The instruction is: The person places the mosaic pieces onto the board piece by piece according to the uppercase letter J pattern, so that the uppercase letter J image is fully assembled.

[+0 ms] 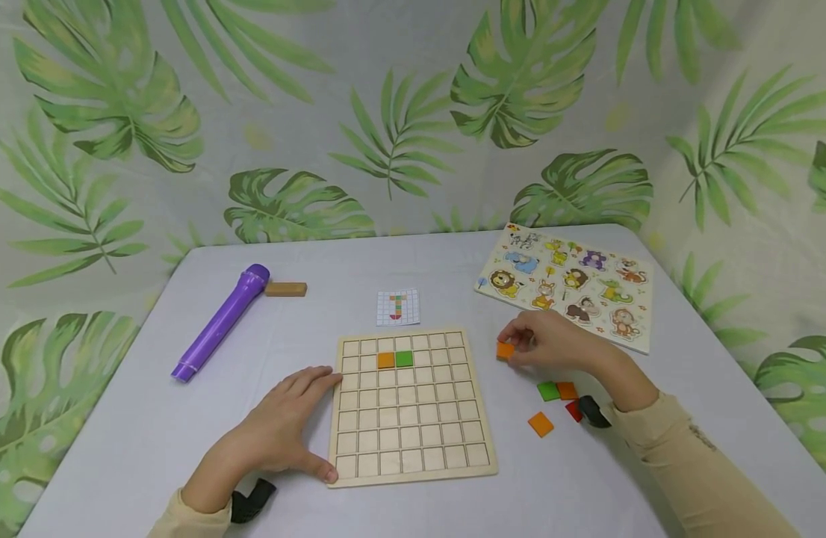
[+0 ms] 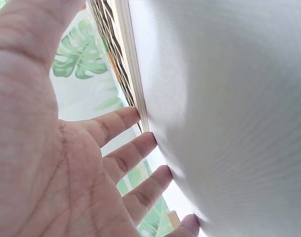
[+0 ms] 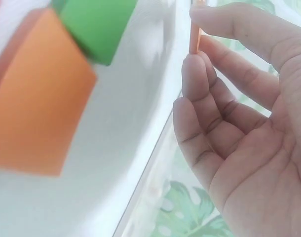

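A wooden grid board [image 1: 413,415] lies on the white table, with an orange tile [image 1: 386,360] and a green tile [image 1: 404,359] side by side in its second row. My left hand [image 1: 278,422] rests at the board's left edge, thumb near the lower corner and fingers spread straight; the left wrist view shows the fingertips [image 2: 131,116] against the board's side. Right of the board, my right hand [image 1: 550,340] pinches an orange square tile [image 1: 504,350] between thumb and fingers. Loose below it lie a green tile [image 1: 549,391], two orange tiles [image 1: 541,424] and a red piece [image 1: 573,410].
Behind the board lies a small pattern card [image 1: 398,307] with a coloured J shape. An animal puzzle board [image 1: 574,284] sits at the back right. Left of the grid are a purple microphone-shaped tube [image 1: 221,323] and a small wooden block [image 1: 287,289]. Leaf-print cloth hangs behind the table.
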Demonstrator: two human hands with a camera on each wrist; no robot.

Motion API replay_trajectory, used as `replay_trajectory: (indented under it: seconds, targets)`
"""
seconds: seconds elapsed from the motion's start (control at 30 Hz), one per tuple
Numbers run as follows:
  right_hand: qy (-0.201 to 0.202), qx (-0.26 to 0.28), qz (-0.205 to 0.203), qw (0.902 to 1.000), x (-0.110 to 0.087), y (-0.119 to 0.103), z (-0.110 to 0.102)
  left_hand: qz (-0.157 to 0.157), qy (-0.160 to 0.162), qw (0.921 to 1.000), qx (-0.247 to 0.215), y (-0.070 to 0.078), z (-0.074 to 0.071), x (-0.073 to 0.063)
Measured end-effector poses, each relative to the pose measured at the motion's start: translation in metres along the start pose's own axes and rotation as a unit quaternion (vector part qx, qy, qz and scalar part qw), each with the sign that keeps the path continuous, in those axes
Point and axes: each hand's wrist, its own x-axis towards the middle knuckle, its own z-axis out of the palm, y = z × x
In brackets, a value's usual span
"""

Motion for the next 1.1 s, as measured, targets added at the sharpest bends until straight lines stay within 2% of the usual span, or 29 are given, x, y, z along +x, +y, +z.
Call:
replay_trajectory:
  seconds: [0.63, 1.1]
  targets:
    - [-0.022, -0.021, -0.022, 0.9993, 0.022, -0.023, 0.002, 0.003, 0.002, 1.0000, 0.006, 0.002, -0.002, 0.001]
    - [-0.032, -0.016, -0.063, 0.9974, 0.052, -0.046, 0.017, 0.000, 0.002, 1.0000, 0.004, 0.002, -0.002, 0.000]
